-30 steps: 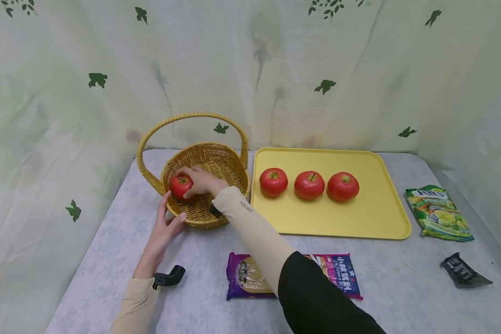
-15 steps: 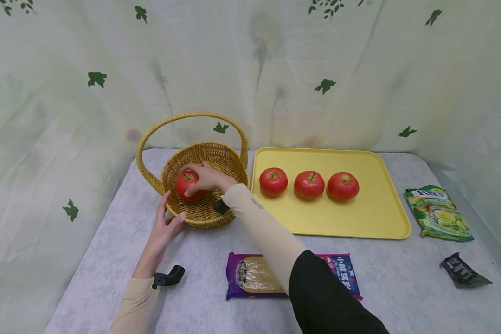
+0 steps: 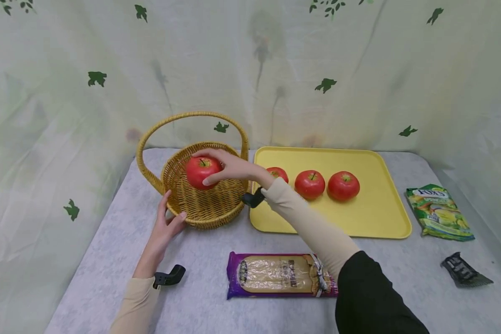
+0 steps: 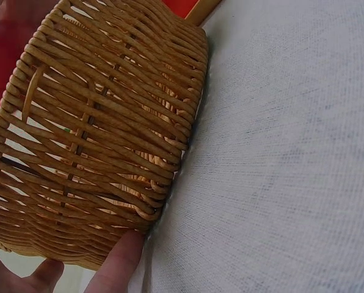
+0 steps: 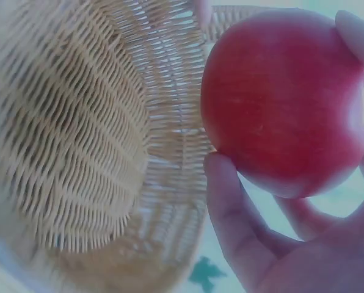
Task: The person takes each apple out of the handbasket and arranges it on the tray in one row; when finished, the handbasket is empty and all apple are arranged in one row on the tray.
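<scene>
In the head view, my right hand [image 3: 229,168] grips a red apple [image 3: 198,172] above the wicker basket [image 3: 204,211]. The right wrist view has the apple [image 5: 280,104] between thumb and fingers, clear of the woven bottom; no other apple shows inside the basket. My left hand [image 3: 163,230] holds the basket at its left front, its fingers and thumb spread around the side. Up close in the left wrist view, fingertips press the woven wall [image 4: 96,134] near the table. A yellow tray [image 3: 371,218] bears three more red apples [image 3: 309,184]; my right forearm partly covers the leftmost.
A purple snack package [image 3: 275,275] lies in front, its right end hidden under the right sleeve. Over on the right are a green candy bag [image 3: 438,212] and a small black packet [image 3: 465,271]. The basket's tall handle [image 3: 192,114] arches at the back, near the curtain [image 3: 250,69].
My right hand has lifted the apple from the basket's left inside, up and to the right. The left hand and basket have stayed put.
</scene>
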{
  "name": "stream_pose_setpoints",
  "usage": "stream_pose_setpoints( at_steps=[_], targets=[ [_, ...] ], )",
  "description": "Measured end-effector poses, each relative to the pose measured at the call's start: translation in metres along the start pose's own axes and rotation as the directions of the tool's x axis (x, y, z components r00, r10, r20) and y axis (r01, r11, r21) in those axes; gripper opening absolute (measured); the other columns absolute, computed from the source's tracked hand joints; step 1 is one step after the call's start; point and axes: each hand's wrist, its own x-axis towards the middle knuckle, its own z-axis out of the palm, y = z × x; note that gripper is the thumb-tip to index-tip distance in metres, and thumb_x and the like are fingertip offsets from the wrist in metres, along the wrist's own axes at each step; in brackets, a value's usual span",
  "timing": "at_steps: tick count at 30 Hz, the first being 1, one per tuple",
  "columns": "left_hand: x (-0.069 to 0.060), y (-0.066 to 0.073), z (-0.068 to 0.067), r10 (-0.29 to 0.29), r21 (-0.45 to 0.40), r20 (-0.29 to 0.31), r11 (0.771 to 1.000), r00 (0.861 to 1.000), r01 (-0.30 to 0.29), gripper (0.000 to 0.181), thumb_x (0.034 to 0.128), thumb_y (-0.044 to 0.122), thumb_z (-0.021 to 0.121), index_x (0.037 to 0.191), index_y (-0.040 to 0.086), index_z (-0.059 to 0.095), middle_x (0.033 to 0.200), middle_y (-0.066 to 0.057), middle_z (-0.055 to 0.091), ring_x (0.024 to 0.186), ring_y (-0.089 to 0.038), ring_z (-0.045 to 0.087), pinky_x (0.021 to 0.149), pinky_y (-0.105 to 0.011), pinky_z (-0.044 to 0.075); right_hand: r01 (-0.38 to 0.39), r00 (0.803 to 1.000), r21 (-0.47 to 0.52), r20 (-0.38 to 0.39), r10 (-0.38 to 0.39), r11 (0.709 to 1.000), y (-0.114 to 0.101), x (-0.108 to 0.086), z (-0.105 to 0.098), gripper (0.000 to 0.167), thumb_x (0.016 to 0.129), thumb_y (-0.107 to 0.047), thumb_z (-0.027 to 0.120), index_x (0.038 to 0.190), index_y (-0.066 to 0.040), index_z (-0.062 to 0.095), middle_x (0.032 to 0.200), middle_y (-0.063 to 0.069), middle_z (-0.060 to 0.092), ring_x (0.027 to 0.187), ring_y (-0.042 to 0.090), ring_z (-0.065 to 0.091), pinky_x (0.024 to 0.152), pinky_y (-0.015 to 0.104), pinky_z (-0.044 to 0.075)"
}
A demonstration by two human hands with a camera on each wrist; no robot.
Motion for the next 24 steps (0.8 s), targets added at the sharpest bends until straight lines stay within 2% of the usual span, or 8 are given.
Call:
stream_pose_setpoints(
  at_steps=[2,6,11,13,17,22,24],
  targets=[
    [0.001,-0.001,0.000,0.012,-0.012,0.000,1.000,1.000,-0.012,0.077,0.1000,0.025,0.052,0.153,0.033,-0.003,0.156,-0.005,-0.009,0.132,-0.036,0.031,0.090,-0.024,0.046,0.015,1.000,0.030,0.004,-0.015,0.999,0.001,-0.017,-0.007,0.067,0.083,-0.023,0.074,0.142,-0.021,0.042,0.141,0.001,0.038,0.120,0.018,0.042,0.091,0.033,0.045],
    [0.001,-0.002,0.000,0.020,-0.019,0.004,1.000,1.000,-0.020,0.078,0.0992,0.028,0.054,0.153,0.033,-0.003,0.157,-0.007,-0.009,0.132,-0.036,0.032,0.088,-0.020,0.046,-0.003,1.000,0.013,-0.019,0.003,1.000,0.006,-0.057,-0.022,0.070,0.083,-0.024,0.075,0.144,-0.025,0.041,0.142,0.000,0.036,0.120,0.019,0.043,0.092,0.037,0.045],
    [-0.001,-0.001,0.000,0.016,-0.005,0.005,1.000,1.000,-0.016,0.078,0.0996,0.028,0.053,0.153,0.034,-0.003,0.157,-0.007,-0.008,0.132,-0.035,0.031,0.090,-0.023,0.045,-0.069,0.993,-0.005,-0.093,0.068,0.998,0.020,-0.109,-0.044,0.071,0.084,-0.026,0.075,0.145,-0.025,0.039,0.145,0.001,0.035,0.122,0.022,0.041,0.093,0.043,0.044],
    [-0.001,-0.001,-0.001,0.013,-0.002,0.004,1.000,1.000,-0.013,0.077,0.0999,0.027,0.052,0.153,0.035,-0.003,0.157,-0.006,-0.008,0.132,-0.034,0.031,0.091,-0.024,0.045,-0.124,0.984,0.011,-0.130,0.125,0.992,0.028,-0.132,-0.053,0.070,0.085,-0.028,0.074,0.145,-0.027,0.038,0.146,-0.001,0.034,0.123,0.024,0.040,0.093,0.045,0.044],
    [-0.001,0.000,-0.001,0.010,0.002,0.003,1.000,1.000,-0.010,0.077,0.1006,0.024,0.051,0.153,0.035,-0.004,0.157,-0.005,-0.010,0.133,-0.035,0.030,0.091,-0.024,0.045,-0.248,0.945,0.052,-0.206,0.253,0.967,0.043,-0.178,-0.070,0.071,0.086,-0.032,0.071,0.146,-0.031,0.035,0.146,0.001,0.034,0.124,0.029,0.038,0.094,0.050,0.043],
    [-0.001,0.000,-0.002,0.014,0.008,0.008,1.000,1.000,-0.014,0.077,0.1009,0.023,0.051,0.153,0.036,-0.005,0.157,-0.005,-0.011,0.134,-0.036,0.029,0.092,-0.025,0.045,-0.359,0.873,0.086,-0.322,0.367,0.929,0.057,-0.232,-0.092,0.071,0.087,-0.029,0.070,0.147,-0.030,0.032,0.143,0.008,0.035,0.122,0.034,0.039,0.092,0.054,0.042],
    [0.000,0.000,-0.001,0.018,0.008,0.008,1.000,1.000,-0.018,0.077,0.1009,0.023,0.051,0.153,0.036,-0.005,0.157,-0.006,-0.011,0.133,-0.036,0.029,0.091,-0.024,0.045,-0.374,0.846,0.096,-0.373,0.381,0.923,0.061,-0.251,-0.100,0.070,0.088,-0.027,0.069,0.147,-0.027,0.031,0.143,0.010,0.034,0.120,0.036,0.041,0.090,0.054,0.043]
  ],
)
